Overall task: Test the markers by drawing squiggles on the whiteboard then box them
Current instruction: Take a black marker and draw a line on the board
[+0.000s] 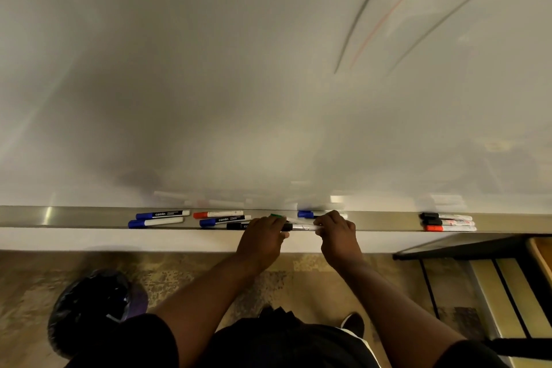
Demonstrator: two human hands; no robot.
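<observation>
A whiteboard (pixel 239 84) fills the upper view, with black and red lines (pixel 403 3) at its top right. Several markers lie on the metal tray (pixel 74 216) below it: two blue-capped markers (pixel 158 218) at the left, a red-capped marker (pixel 218 214) and a blue-capped one (pixel 224 220) in the middle. My left hand (pixel 261 237) grips the black cap end of a black marker (pixel 301 227). My right hand (pixel 337 233) grips its white barrel. A green cap (pixel 277 215) shows just behind my left hand.
Three markers, two black-capped and one red-capped (pixel 448 222), lie at the tray's right. Another blue-capped marker (pixel 306 214) lies behind my right hand. On the patterned carpet stand a bin with a black liner (pixel 92 305) at the left and a dark-framed table (pixel 478 248) at the right.
</observation>
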